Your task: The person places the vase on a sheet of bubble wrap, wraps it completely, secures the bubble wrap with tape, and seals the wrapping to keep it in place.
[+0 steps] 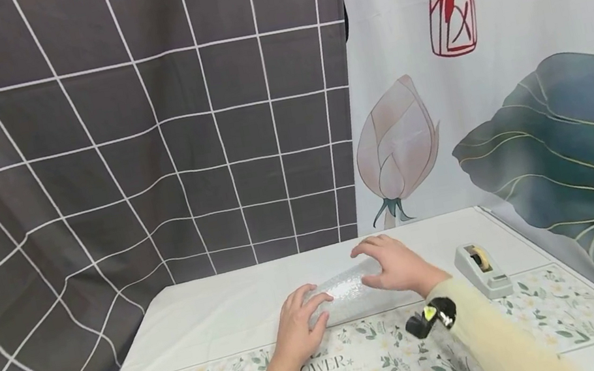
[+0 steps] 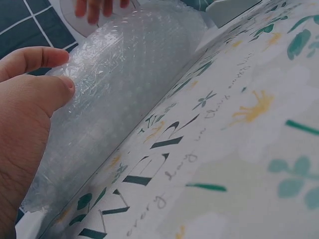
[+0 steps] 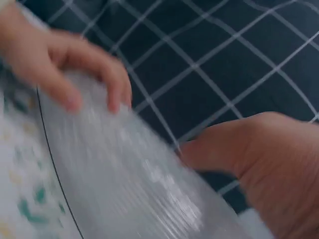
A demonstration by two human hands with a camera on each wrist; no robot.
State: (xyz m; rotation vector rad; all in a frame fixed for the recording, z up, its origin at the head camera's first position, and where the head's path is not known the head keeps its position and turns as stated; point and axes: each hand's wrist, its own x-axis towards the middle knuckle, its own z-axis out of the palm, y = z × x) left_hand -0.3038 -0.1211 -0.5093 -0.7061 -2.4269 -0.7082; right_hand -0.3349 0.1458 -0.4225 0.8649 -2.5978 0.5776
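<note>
A clear bundle of bubble wrap (image 1: 346,296) lies on the table behind the printed runner. Its contents are hidden. The left hand (image 1: 299,324) is at the bundle's left end, thumb and fingers spread apart with the tips at the plastic. From the right wrist view, the left hand's fingers (image 3: 115,89) arch over the wrap (image 3: 114,164). At the opposite end, the right hand (image 1: 394,263) is spread wide, its thumb near the top of the wrap and its other fingers raised toward the far side. Both wrists carry small black cameras.
A white tape dispenser (image 1: 482,271) with a yellowish roll stands right of the right hand. The floral runner (image 1: 386,355) crosses the white table (image 1: 224,311). Behind hang a grey checked curtain (image 1: 246,135) and a white cloth with a lotus print (image 1: 399,141).
</note>
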